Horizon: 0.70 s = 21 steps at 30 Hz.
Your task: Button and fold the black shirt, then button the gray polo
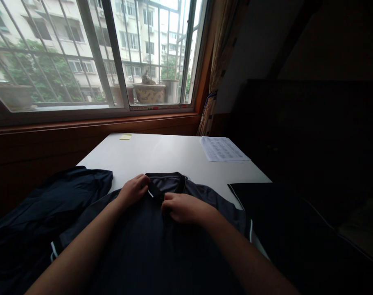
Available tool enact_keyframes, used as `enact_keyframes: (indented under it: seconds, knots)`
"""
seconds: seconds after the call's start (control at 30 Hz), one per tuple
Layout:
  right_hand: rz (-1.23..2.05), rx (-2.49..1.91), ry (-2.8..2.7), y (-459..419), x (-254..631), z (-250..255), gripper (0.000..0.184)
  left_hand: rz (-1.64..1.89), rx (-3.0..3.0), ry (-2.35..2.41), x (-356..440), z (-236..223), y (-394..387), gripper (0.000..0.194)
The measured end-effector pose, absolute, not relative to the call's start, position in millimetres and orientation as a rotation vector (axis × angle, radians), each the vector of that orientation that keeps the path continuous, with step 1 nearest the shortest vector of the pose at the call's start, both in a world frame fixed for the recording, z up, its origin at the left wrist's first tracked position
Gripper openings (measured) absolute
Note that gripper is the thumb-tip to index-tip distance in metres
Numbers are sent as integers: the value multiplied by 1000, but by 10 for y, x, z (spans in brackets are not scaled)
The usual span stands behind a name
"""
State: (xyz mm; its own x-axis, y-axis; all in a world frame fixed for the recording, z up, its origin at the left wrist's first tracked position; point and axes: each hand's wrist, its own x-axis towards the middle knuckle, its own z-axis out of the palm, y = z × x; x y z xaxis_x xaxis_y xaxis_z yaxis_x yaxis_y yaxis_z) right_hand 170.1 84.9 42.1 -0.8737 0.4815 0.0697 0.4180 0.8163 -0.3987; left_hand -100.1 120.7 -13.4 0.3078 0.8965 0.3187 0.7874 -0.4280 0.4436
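A dark polo shirt (134, 241) lies spread on the white table, its collar (157, 190) toward the window. My left hand (134, 189) pinches the left side of the collar, near a flap with a white edge stripe. Just to the right, my right hand (183, 207) has its fingers curled closed at the front opening below the collar. Its fingertips are partly hidden, but they press on the shirt's fabric. White piping marks the short sleeve ends on both sides.
Dark folded cloth (66, 192) lies at the left edge of the white table (161, 153). Another dark garment with pale piping (275, 221) is on the right. Printed sheets (223, 149) and a yellow sticky note (125, 137) rest at the far side, below a barred window (143, 53).
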Motion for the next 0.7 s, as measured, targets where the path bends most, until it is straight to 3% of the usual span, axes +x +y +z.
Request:
enact_keyframes:
  seconds: [0.3, 0.47, 0.7]
  knots:
    - [84, -760, -2810, 792, 1750, 294, 12, 710, 2416, 1551, -986, -139, 1188, 23]
    - [-133, -710, -2734, 693, 1843, 163, 13, 578, 2450, 1600, -1009, 85, 1163, 28]
    - [-99, -661, -2639, 677, 1897, 4, 17, 591, 2541, 1601, -713, 549, 810, 13]
